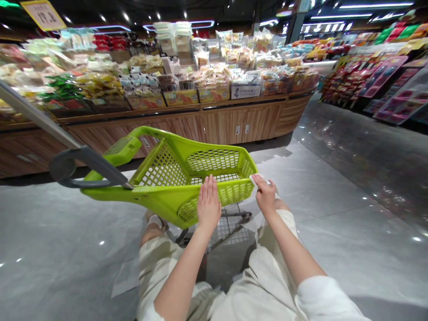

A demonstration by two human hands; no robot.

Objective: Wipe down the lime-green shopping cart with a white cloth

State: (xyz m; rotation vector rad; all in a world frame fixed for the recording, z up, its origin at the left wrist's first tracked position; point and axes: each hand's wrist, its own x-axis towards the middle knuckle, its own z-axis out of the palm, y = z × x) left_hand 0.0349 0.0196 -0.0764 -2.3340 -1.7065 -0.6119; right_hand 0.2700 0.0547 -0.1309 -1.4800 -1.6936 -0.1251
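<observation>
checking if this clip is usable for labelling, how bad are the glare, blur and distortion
In the head view, ceiling lights leave small bright glints on the glossy floor; in the head view, pink packages at far right look smeared and stretched, as with a wide lens; also in the head view, the green cart looks fairly crisp.

We see a shop with a grey, glossy floor (337,187), which shows small white reflections (102,243). Along the back stands a long bench (220,122) of striped wood, curved at its right end and loaded with packaged goods (214,76). Above, we notice a dark ceiling (217,8) with spotlights (126,17) and bright light strips (376,5).
</observation>
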